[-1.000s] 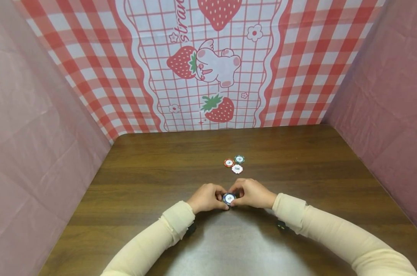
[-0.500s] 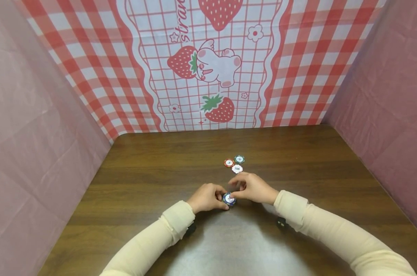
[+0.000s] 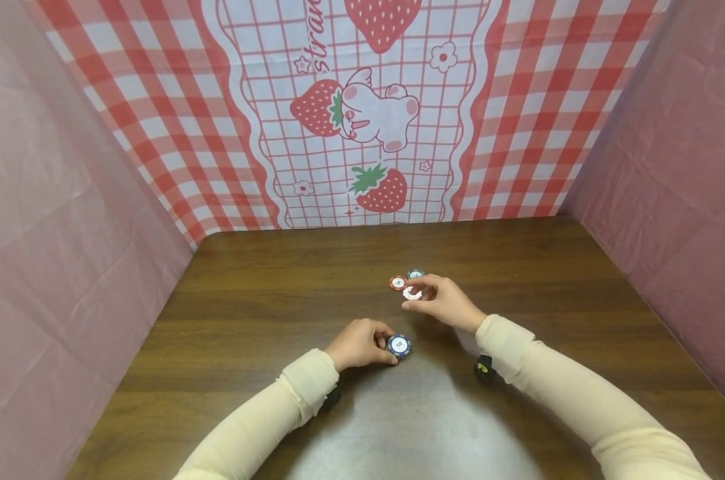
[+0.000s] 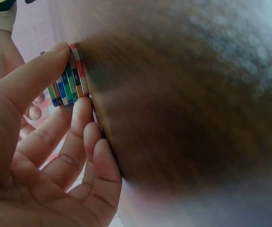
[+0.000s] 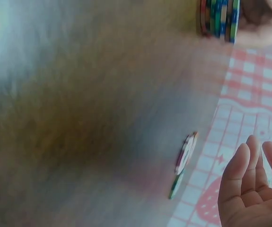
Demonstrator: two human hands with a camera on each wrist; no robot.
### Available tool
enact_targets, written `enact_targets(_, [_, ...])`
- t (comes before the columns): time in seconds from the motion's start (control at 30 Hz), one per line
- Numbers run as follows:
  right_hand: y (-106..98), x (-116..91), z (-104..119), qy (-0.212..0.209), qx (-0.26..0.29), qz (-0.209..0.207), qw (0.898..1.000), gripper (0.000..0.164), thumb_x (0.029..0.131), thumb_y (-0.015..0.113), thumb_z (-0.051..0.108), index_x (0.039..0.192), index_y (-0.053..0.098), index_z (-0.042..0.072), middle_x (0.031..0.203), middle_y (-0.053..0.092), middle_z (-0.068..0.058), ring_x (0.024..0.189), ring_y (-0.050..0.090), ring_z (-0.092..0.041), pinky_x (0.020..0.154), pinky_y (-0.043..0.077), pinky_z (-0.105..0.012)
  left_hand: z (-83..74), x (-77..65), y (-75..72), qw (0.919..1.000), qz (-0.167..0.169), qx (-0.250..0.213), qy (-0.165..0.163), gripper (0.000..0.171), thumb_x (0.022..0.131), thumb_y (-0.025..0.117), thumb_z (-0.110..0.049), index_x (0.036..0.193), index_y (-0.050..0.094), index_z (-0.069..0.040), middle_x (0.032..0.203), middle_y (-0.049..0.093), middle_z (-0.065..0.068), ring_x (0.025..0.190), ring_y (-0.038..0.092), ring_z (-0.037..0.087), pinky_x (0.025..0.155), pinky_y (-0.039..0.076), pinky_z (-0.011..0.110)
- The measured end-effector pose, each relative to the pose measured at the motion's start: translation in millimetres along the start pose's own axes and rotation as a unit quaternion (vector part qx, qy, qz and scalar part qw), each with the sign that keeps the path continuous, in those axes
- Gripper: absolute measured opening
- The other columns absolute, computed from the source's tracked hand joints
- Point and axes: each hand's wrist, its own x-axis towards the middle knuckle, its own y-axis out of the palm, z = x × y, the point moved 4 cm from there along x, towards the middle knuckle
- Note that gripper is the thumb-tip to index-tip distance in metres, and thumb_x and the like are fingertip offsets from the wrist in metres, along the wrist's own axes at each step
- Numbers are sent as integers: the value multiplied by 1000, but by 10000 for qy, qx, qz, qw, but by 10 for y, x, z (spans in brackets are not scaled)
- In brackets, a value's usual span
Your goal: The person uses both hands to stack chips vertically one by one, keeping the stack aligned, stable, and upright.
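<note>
In the head view my left hand [image 3: 359, 343] grips a stack of poker chips [image 3: 400, 346], thumb at the near side and fingers behind. The top chip is blue with a white centre. The left wrist view shows the stack's striped edges [image 4: 68, 82], several chips high, between thumb and fingers. My right hand [image 3: 449, 305] hovers over a white poker chip [image 3: 408, 294], its thumb and fingers apart around it and partly covering it. Beside that chip lie a red chip [image 3: 397, 283] and a green chip [image 3: 415, 273]. In the right wrist view the right fingers [image 5: 233, 177] hold nothing.
The brown wooden table [image 3: 254, 287] carries the chips near its middle. A red-and-white checked cloth [image 3: 230, 133] with strawberries hangs behind its far edge. Pink cloth walls [image 3: 80, 267] stand at both sides.
My right hand has let go of the chip stack and moved forward to the loose chips. The left hand keeps its grip on the stack in the same place.
</note>
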Motion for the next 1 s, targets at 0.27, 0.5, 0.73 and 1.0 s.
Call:
enact_targets(0.27, [-67, 149, -224, 710, 546, -232, 9957, 50, 84, 77, 22, 126, 62, 0, 98, 68, -14, 73, 61, -12, 64, 50, -25, 20, 3, 13, 10000, 2, -40, -14, 32, 70, 88, -22, 98, 74, -12, 69, 58, -9, 62, 49, 2, 61, 40, 19])
enact_targets(0.5, [-87, 232, -366, 951, 510, -182, 9940, 51, 85, 76, 22, 128, 60, -1, 95, 68, -13, 71, 59, -11, 63, 51, -26, 9, 0, 7, 10000, 8, -41, -24, 32, 70, 87, -22, 98, 74, -13, 70, 57, -9, 63, 49, 2, 62, 40, 19])
enact_targets(0.73, [-75, 270, -475, 1292, 570, -69, 9900, 49, 85, 76, 22, 126, 61, -2, 94, 70, -14, 70, 60, -13, 62, 51, -25, 6, 1, 7, 10000, 22, -36, -32, 32, 71, 87, -22, 98, 74, -13, 70, 57, -9, 63, 49, 2, 62, 40, 19])
enact_targets(1.0, [-46, 304, -519, 1389, 395, 162, 9894, 49, 86, 75, 21, 127, 61, -2, 90, 69, -11, 69, 59, -11, 61, 50, -25, 6, 5, 0, 10000, 30, -39, -48, 33, 71, 87, -22, 99, 74, -12, 70, 57, -9, 63, 49, 3, 62, 40, 19])
